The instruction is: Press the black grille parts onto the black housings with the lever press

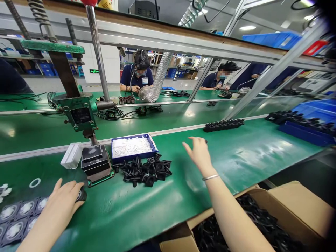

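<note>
Green table (115, 218) with a press (78, 113)

A pile of black pieces (145, 169) lies just beside a blue tray (136, 156). The right hand (200, 153) hovers above the table, grip spread; the left hand (62, 196) curls its grip around a small black part (82, 195) near the press's base.

Wearer's hands (63, 197) (201, 154): two. Press (80, 115): one. Bracelet (210, 177): one.
</note>
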### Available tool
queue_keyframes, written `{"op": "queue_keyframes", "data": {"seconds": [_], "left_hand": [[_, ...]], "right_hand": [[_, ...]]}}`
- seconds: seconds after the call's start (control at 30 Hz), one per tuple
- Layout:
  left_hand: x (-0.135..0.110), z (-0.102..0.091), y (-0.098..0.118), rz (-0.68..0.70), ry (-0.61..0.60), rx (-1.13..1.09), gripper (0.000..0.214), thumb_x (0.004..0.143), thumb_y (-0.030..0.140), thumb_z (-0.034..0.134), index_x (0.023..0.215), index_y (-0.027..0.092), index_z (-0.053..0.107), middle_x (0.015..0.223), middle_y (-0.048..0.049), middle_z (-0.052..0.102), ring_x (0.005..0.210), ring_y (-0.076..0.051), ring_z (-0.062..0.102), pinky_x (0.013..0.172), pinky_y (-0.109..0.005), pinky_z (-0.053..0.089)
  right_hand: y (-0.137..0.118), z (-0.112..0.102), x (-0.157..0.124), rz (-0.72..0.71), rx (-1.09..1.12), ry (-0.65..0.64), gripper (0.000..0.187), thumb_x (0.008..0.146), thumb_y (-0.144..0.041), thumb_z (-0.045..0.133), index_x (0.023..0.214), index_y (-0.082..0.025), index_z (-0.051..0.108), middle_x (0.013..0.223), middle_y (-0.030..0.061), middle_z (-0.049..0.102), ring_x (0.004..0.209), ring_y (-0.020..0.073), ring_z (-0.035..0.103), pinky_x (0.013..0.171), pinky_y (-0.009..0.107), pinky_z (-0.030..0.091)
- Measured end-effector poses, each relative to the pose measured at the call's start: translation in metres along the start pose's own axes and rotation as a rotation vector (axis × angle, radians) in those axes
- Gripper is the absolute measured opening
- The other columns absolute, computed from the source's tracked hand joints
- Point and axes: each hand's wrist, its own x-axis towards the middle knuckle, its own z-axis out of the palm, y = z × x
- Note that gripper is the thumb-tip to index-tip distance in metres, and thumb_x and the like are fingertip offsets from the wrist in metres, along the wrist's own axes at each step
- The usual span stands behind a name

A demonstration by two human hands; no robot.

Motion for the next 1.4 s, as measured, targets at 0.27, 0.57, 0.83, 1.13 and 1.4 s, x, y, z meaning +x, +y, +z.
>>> {"op": "queue_keyframes", "data": {"seconds": [0.27, 0.57, 0.83, 1.13, 1.4], "left_hand": [[0.002, -0.006, 0.07, 0.04, -0.001, -0.406, 0.039, 0.087, 0.048, 0.065, 0.119, 0.024, 0.066, 0.11, -0.0084, 0.073, 0.102, -0.03, 0.072, 0.089, -0.041, 0.06], [-0.019, 0.02, 0.111, -0.097, 0.1, -0.852, 0.038, 0.091, 0.034, 0.065, 0.128, 0.032, 0.058, 0.129, -0.0067, 0.064, 0.122, -0.025, 0.062, 0.103, -0.038, 0.053], [-0.025, 0.025, 0.119, -0.235, 0.028, -1.197, 0.05, 0.089, 0.03, 0.068, 0.135, 0.032, 0.048, 0.13, -0.0068, 0.061, 0.12, -0.022, 0.063, 0.104, -0.039, 0.051], [-0.036, 0.023, 0.13, -0.286, -0.027, -1.36, 0.067, 0.084, 0.024, 0.075, 0.139, 0.034, 0.039, 0.121, -0.0029, 0.065, 0.121, -0.022, 0.062, 0.106, -0.04, 0.048], [-0.041, 0.024, 0.137, -0.277, -0.045, -1.354, 0.069, 0.083, 0.019, 0.075, 0.14, 0.032, 0.039, 0.12, -0.0046, 0.065, 0.121, -0.024, 0.061, 0.105, -0.041, 0.047]], "right_hand": [[-0.06, 0.049, -0.02, -0.312, 0.183, -0.362, 0.01, 0.084, -0.016, 0.064, 0.089, -0.018, 0.073, 0.093, 0.0069, 0.069, 0.086, 0.0193, 0.066, 0.085, 0.032, 0.053], [-0.082, -0.013, -0.056, -0.187, 0.467, -0.556, 0.032, 0.093, -0.048, 0.055, 0.095, -0.018, 0.067, 0.084, 0.0061, 0.071, 0.074, 0.0189, 0.068, 0.071, 0.03, 0.056], [-0.135, 0.043, -0.174, -0.25, 0.552, -0.826, 0.013, 0.092, -0.029, 0.06, 0.087, -0.018, 0.065, 0.074, 0.0021, 0.063, 0.066, 0.0164, 0.06, 0.064, 0.029, 0.049], [-0.125, 0.03, -0.191, -0.403, 0.628, -0.638, 0.032, 0.091, -0.026, 0.064, 0.122, -0.022, 0.057, 0.114, 0.0104, 0.059, 0.094, 0.0191, 0.062, 0.074, 0.03, 0.055], [-0.129, 0.049, -0.201, -0.447, 0.666, -0.558, 0.01, 0.088, -0.027, 0.072, 0.096, -0.025, 0.067, 0.121, 0.0092, 0.06, 0.115, 0.0243, 0.06, 0.097, 0.043, 0.051]]}}
